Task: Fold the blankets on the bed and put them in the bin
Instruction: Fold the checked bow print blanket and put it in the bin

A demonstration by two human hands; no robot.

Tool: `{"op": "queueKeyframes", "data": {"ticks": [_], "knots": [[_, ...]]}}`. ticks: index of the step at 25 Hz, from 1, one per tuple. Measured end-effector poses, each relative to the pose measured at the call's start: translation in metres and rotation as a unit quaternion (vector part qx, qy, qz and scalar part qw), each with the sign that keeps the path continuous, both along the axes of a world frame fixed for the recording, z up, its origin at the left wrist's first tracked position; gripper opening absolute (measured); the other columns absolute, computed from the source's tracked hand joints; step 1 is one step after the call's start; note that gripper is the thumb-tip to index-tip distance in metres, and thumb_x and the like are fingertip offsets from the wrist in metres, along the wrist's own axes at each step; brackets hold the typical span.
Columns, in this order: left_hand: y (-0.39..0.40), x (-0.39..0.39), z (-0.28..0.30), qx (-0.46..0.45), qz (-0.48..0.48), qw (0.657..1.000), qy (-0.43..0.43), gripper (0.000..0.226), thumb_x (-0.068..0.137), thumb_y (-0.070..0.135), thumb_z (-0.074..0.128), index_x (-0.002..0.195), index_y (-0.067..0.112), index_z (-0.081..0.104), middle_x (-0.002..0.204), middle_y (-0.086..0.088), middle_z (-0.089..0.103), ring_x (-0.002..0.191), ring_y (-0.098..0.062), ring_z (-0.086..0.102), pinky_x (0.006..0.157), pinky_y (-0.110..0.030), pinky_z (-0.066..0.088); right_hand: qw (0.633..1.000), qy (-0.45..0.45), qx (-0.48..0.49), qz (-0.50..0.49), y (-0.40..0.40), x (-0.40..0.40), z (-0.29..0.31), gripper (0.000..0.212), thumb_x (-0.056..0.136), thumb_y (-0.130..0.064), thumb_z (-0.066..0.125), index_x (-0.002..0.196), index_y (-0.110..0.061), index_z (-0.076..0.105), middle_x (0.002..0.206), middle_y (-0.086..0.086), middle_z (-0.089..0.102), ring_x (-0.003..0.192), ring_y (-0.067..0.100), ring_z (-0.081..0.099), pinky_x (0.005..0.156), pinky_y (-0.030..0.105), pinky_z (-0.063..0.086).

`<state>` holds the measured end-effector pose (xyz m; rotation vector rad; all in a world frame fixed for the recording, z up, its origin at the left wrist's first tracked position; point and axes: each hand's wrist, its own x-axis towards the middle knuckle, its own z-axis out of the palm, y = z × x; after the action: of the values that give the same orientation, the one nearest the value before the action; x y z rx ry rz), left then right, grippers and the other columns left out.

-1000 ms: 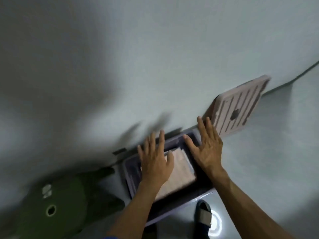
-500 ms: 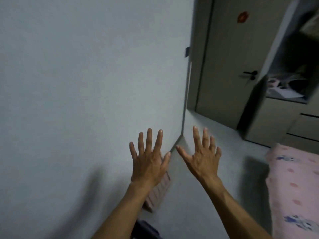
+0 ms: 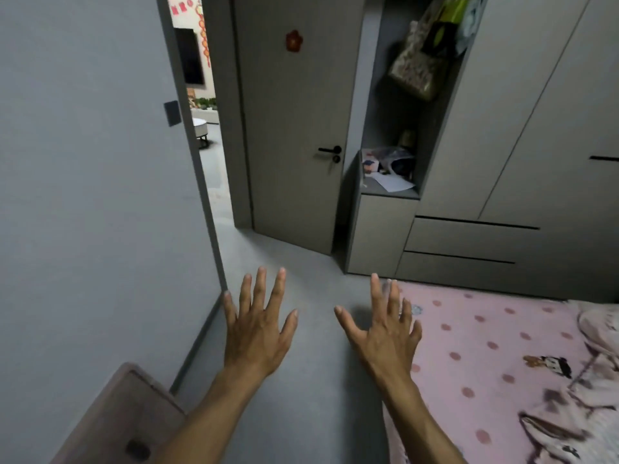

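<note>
My left hand (image 3: pixel 256 329) and my right hand (image 3: pixel 385 329) are held out in front of me over the grey floor, fingers spread, holding nothing. The bed (image 3: pixel 485 356), covered in a pink dotted sheet, fills the lower right. A crumpled pale pink blanket (image 3: pixel 599 333) lies at the bed's far right edge. A second patterned blanket (image 3: pixel 566 426) is bunched in the bottom right corner. The bin is out of view. Its pinkish lid (image 3: pixel 114 420) leans against the wall at the lower left, partly behind my left forearm.
A grey wall (image 3: pixel 83 195) runs along the left. An open doorway (image 3: pixel 207 155) and a grey door (image 3: pixel 291 128) stand ahead. A grey wardrobe (image 3: pixel 502 162) with drawers and an open shelf niche fills the back right. Grey floor (image 3: pixel 301 380) lies between wall and bed.
One second ago both hands rested in the bin on a folded blanket. They have lifted out, and my view has swung up and right from the bin to the doorway and bed.
</note>
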<state>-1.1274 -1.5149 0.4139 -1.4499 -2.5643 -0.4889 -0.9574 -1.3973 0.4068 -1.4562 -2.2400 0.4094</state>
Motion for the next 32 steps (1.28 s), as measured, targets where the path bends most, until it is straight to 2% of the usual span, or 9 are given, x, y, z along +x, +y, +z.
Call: {"op": "queueKeyframes", "data": {"ticks": [2,5,9,13,18,22,29,30,32], "knots": [[0.069,-0.017,-0.022,-0.012,-0.010,1.000,-0.019,0.073,0.088,0.066,0.010,0.149,0.037,-0.016,0.163,-0.006,0.000,0.149,-0.029,-0.001,0.116,-0.059,0.001,0.999,-0.019,0.009,-0.039,0.064,-0.004,-0.005,0.101,0.064,-0.093,0.013,0.152,-0.046,-0.004,0.165,-0.002,-0.005,0.150,0.032,0.005,0.116,0.057,0.013],[0.173,-0.033,-0.048,-0.018,-0.058,0.997,-0.049,0.073,0.094,0.060,0.029,0.154,0.032,-0.001,0.162,-0.009,0.009,0.149,-0.031,0.008,0.115,-0.060,0.005,0.996,-0.038,0.007,-0.077,0.156,-0.010,-0.018,0.101,0.066,-0.094,0.015,0.153,-0.045,-0.004,0.165,-0.002,-0.007,0.150,0.033,0.006,0.115,0.058,0.014],[0.335,-0.031,-0.060,-0.045,-0.191,0.979,-0.063,0.073,0.090,0.060,0.026,0.154,0.031,0.005,0.161,-0.010,0.014,0.148,-0.033,0.014,0.113,-0.062,0.010,0.979,-0.049,-0.023,-0.194,0.271,-0.003,-0.032,0.099,0.066,-0.093,0.012,0.152,-0.046,-0.007,0.164,-0.003,-0.011,0.151,0.031,0.001,0.117,0.057,0.007],[0.475,0.001,-0.056,-0.060,-0.306,0.948,-0.062,0.075,0.088,0.064,0.014,0.154,0.032,0.001,0.163,-0.008,0.006,0.149,-0.030,0.005,0.115,-0.057,0.000,0.950,-0.048,-0.048,-0.305,0.364,0.017,-0.049,0.092,0.071,-0.091,0.013,0.148,-0.050,-0.015,0.163,-0.005,-0.016,0.151,0.030,-0.004,0.118,0.057,0.001],[0.670,0.020,-0.079,-0.066,-0.413,0.908,-0.029,0.072,0.084,0.066,0.003,0.146,0.039,-0.022,0.161,-0.003,-0.006,0.149,-0.025,-0.003,0.111,-0.051,-0.013,0.903,-0.018,-0.062,-0.425,0.510,0.023,-0.089,0.090,0.064,-0.094,0.001,0.140,-0.053,-0.025,0.156,-0.010,-0.024,0.152,0.027,-0.006,0.118,0.055,-0.001],[0.780,0.001,-0.084,-0.081,-0.458,0.885,-0.015,0.070,0.088,0.063,0.007,0.145,0.038,-0.025,0.161,-0.003,-0.009,0.142,-0.018,-0.018,0.110,-0.049,-0.018,0.882,-0.024,-0.085,-0.463,0.607,0.007,-0.096,0.099,0.063,-0.095,0.001,0.150,-0.048,-0.012,0.164,-0.005,-0.012,0.152,0.029,0.000,0.118,0.058,0.007],[0.988,-0.055,-0.086,-0.107,-0.530,0.841,-0.015,0.071,0.095,0.058,0.019,0.148,0.036,-0.023,0.161,-0.003,-0.015,0.149,-0.024,-0.013,0.112,-0.052,-0.016,0.844,-0.032,-0.084,-0.529,0.782,-0.043,-0.107,0.096,0.069,-0.092,0.007,0.152,-0.047,-0.003,0.165,-0.002,-0.002,0.151,0.030,0.006,0.118,0.057,0.010],[1.017,-0.062,-0.093,-0.097,-0.544,0.833,-0.011,0.071,0.095,0.058,0.020,0.150,0.035,-0.018,0.162,-0.003,-0.011,0.149,-0.025,-0.008,0.113,-0.053,-0.013,0.835,-0.040,-0.090,-0.541,0.799,-0.049,-0.111,0.094,0.070,-0.092,0.008,0.152,-0.047,-0.003,0.165,-0.002,0.000,0.151,0.031,0.006,0.118,0.057,0.012],[1.067,-0.069,-0.106,-0.080,-0.567,0.820,0.001,0.071,0.092,0.057,0.026,0.154,0.032,0.002,0.162,-0.007,0.012,0.148,-0.030,0.014,0.114,-0.059,0.002,0.815,-0.047,-0.098,-0.569,0.828,-0.054,-0.119,0.092,0.072,-0.092,0.010,0.152,-0.047,-0.003,0.165,-0.002,0.001,0.151,0.031,0.008,0.117,0.058,0.012]]}}
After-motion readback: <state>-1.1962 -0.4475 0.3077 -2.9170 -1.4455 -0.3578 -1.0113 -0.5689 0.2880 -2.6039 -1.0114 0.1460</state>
